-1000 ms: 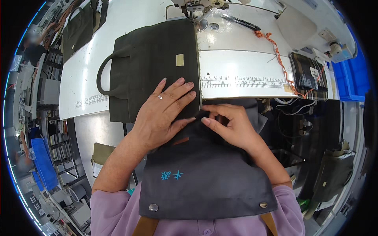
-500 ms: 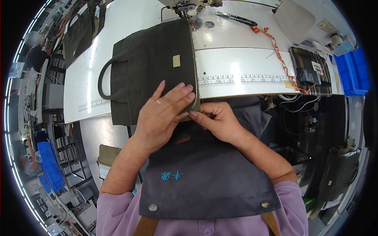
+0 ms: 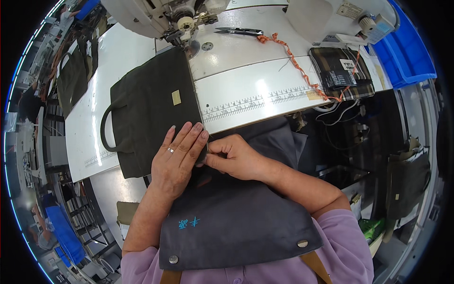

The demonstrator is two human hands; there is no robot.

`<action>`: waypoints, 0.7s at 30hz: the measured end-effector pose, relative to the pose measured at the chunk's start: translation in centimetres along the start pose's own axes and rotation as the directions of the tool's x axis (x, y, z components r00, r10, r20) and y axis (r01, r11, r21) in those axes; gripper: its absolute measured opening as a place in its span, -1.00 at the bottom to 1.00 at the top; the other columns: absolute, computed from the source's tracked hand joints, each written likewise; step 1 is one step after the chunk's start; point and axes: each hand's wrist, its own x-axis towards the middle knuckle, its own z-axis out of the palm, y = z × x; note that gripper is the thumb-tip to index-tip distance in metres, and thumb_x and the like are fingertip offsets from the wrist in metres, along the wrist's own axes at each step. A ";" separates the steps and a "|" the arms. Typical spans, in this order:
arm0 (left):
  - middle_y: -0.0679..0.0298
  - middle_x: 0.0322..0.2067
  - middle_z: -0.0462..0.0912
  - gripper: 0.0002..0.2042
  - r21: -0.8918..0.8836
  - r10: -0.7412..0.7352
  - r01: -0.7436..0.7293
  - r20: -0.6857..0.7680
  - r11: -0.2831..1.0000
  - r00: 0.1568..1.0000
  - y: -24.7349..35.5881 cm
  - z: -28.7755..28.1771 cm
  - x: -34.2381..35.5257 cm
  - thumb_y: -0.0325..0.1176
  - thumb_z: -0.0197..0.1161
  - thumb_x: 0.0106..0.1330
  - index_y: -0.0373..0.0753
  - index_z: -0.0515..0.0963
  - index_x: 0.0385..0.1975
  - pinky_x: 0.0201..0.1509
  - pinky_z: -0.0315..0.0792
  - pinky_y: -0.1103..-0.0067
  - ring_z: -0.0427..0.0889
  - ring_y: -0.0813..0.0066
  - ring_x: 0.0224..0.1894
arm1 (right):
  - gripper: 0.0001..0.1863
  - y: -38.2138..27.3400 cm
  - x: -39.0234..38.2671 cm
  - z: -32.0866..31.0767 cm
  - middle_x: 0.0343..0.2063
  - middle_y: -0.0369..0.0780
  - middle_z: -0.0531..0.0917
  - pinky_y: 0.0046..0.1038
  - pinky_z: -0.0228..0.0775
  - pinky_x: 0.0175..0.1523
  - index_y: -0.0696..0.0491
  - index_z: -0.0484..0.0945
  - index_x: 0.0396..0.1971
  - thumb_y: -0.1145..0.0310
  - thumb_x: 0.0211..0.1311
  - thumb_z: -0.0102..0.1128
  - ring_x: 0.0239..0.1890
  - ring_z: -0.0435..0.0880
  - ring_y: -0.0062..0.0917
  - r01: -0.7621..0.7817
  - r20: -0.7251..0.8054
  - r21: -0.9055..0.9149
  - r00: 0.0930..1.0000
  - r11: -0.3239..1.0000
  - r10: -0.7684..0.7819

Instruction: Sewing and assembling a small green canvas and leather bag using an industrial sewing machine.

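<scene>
A dark green fabric bag panel point(image 3: 146, 104) with a loop handle point(image 3: 105, 128) and a small tan patch point(image 3: 176, 97) lies on the white sewing table. Its far right corner reaches under the needle area of the sewing machine point(image 3: 182, 23). My left hand point(image 3: 177, 158) rests flat on the panel's near right part, fingers stretched out. Beside it, my right hand point(image 3: 231, 156) pinches the panel's right edge between thumb and curled fingers. The fingertips of that pinch are partly hidden.
Thread snips point(image 3: 239, 31) and a curled orange cord point(image 3: 295, 59) lie on the table beyond a printed ruler strip point(image 3: 255, 103). A plaid cloth piece point(image 3: 326, 71) and a blue bin point(image 3: 406, 57) are at right. Another green bag point(image 3: 73, 83) lies far left.
My view has turned, so the machine head shows more fully. My left hand's fingers now point more straight ahead on the panel. The right hand keeps its pinch at the edge.
</scene>
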 end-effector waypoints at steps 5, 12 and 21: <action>0.00 0.24 0.58 -0.38 -0.128 0.005 -0.020 -0.119 0.992 0.993 -0.4 -0.4 0.1 -0.22 0.38 0.23 -0.36 0.47 0.29 0.41 0.42 0.19 0.59 0.10 0.29 | -0.84 -2.3 -0.9 -1.6 -0.51 -0.20 0.60 -0.43 0.46 -0.38 0.12 0.59 -0.36 0.35 0.28 0.36 -0.54 0.57 -0.48 0.307 0.060 -0.534 0.943 0.788 -0.327; -0.09 0.23 0.57 -0.70 -0.153 0.020 -0.055 -0.219 0.987 0.976 -1.5 0.1 -1.0 -0.43 0.28 0.34 -0.37 0.46 0.02 0.36 0.48 0.15 0.61 0.05 0.27 | -0.65 -5.2 0.6 -2.1 -0.20 -0.27 0.64 -0.34 0.52 -0.23 0.05 0.57 -0.16 0.35 0.00 0.34 -0.21 0.66 -0.43 0.433 0.268 -0.898 0.683 0.081 -0.679; 0.01 0.16 0.65 -0.84 -0.090 -0.157 0.135 -0.324 0.987 0.933 -0.5 -1.3 -0.6 -0.54 0.15 0.33 -0.30 0.55 -0.13 0.45 0.30 0.01 0.65 0.14 0.24 | -0.84 -6.1 1.5 -0.8 -0.27 -0.36 0.75 -0.53 0.46 -0.21 0.01 0.74 -0.37 0.40 -0.03 0.34 -0.21 0.74 -0.58 0.537 0.428 -0.836 0.505 -0.116 -0.750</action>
